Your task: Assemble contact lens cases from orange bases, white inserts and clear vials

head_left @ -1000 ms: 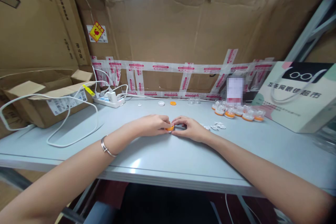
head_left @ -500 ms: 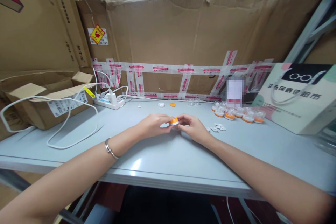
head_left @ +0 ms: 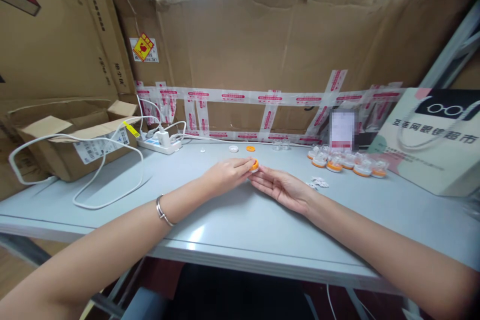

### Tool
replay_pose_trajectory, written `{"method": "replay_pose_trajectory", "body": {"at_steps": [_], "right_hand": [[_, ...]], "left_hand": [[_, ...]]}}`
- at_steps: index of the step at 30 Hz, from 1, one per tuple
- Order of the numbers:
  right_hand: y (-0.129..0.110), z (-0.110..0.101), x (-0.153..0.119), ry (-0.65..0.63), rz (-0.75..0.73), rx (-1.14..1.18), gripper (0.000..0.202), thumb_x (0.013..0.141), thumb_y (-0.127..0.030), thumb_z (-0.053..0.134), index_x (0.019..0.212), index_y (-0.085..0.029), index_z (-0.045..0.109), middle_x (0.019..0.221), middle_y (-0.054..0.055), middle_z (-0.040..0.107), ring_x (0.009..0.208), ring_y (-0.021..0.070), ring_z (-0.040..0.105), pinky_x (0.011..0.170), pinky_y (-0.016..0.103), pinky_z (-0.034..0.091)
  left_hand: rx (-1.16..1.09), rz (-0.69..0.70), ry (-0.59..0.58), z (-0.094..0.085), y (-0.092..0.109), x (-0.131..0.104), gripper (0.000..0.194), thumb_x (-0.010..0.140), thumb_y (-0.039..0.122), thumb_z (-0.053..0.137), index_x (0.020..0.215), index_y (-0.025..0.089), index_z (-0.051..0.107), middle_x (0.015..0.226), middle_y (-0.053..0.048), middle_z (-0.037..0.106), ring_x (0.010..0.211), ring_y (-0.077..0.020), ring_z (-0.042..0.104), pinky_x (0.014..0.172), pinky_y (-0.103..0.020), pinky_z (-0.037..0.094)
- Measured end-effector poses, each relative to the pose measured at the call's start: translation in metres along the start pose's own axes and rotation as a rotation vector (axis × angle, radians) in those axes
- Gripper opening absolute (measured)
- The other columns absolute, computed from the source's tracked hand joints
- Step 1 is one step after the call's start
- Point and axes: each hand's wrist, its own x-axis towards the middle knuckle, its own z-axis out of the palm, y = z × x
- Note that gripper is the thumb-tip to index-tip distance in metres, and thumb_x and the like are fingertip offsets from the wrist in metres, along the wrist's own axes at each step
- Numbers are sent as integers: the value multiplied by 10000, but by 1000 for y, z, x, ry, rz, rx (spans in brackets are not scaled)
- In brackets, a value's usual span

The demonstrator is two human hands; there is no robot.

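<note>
Over the middle of the table, a small round orange-and-white plastic piece [head_left: 255, 165] sits between my two hands, orange side facing up. My left hand [head_left: 227, 177] grips it from the left, its fingers closed on the top and partly covering it. From the right, my right hand [head_left: 283, 187] supports the same piece at its fingertips, palm turned upward and fingers fairly straight. Beyond the hands lie a white ring-shaped piece [head_left: 233, 149], an orange disc [head_left: 250, 149] and clear plastic parts [head_left: 281, 145]. Small white pieces [head_left: 318, 182] lie beside my right wrist.
Several clear-topped orange-and-white items [head_left: 333, 164] are grouped at the right, before a paper bag [head_left: 423, 160]. At left are a power strip [head_left: 163, 146], a loose white cable [head_left: 108, 207] and an opened carton [head_left: 71, 160]. A tall cardboard sheet [head_left: 240, 45] stands behind.
My right hand has rolled palm-up, its fingers now extended under the round piece. The left fingers have closed over its top, and the piece has tilted. The view has shifted slightly.
</note>
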Motion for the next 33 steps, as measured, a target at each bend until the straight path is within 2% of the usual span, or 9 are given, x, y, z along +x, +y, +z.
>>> {"method": "replay_pose_trajectory", "body": {"at_steps": [3, 7, 12, 15, 18, 24, 33], "right_hand": [[2, 4, -1, 34, -16, 61, 150, 859, -139, 506, 881, -123, 654, 890, 68, 704, 862, 132, 673, 896, 264, 511], [3, 11, -5, 72, -41, 140, 167, 872, -118, 474, 867, -151, 638, 900, 43, 697, 870, 118, 667, 894, 265, 513], [4, 16, -7, 91, -65, 187, 169, 855, -98, 485, 885, -172, 634, 885, 21, 691, 836, 106, 664, 866, 248, 526], [4, 17, -7, 93, -104, 165, 173, 819, -66, 519, 859, -177, 645, 869, 10, 686, 829, 98, 652, 881, 230, 509], [5, 16, -6, 102, -119, 114, 116, 798, -101, 569, 829, -168, 658, 869, 20, 678, 834, 106, 640, 910, 238, 489], [9, 15, -4, 128, -66, 108, 123, 828, -147, 544, 801, -156, 664, 843, 39, 677, 784, 107, 645, 881, 235, 510], [14, 8, -2, 97, -52, 16, 72, 797, -185, 593, 766, -170, 655, 855, 46, 683, 900, 149, 642, 934, 259, 488]], "left_hand": [[-63, -26, 46, 1, 7, 2, 278, 891, 211, 449, 1115, 101, 571, 1108, -151, 642, 983, -210, 638, 824, -332, 554], [-220, -94, 153, 3, 10, 4, 249, 895, 164, 427, 1051, 155, 621, 1084, -94, 664, 999, -179, 633, 861, -315, 543], [-397, -186, 212, -1, 11, 8, 185, 853, 178, 522, 1003, 150, 625, 1018, -97, 671, 946, -179, 637, 853, -336, 533], [-504, -247, 186, -3, 11, 9, 266, 833, 183, 549, 1098, 159, 552, 1025, -95, 641, 928, -174, 630, 840, -337, 528], [-513, -286, 183, -4, 12, 9, 391, 804, 183, 588, 1180, 167, 486, 1065, -105, 614, 937, -177, 621, 864, -357, 506], [-434, -311, 117, -9, 13, 9, 246, 781, 179, 615, 1024, 139, 600, 968, -89, 621, 904, -175, 592, 837, -335, 482], [-469, -196, -53, -14, 6, 7, 215, 801, 128, 553, 1011, 169, 545, 965, -59, 580, 950, -176, 544, 880, -351, 438]]}}
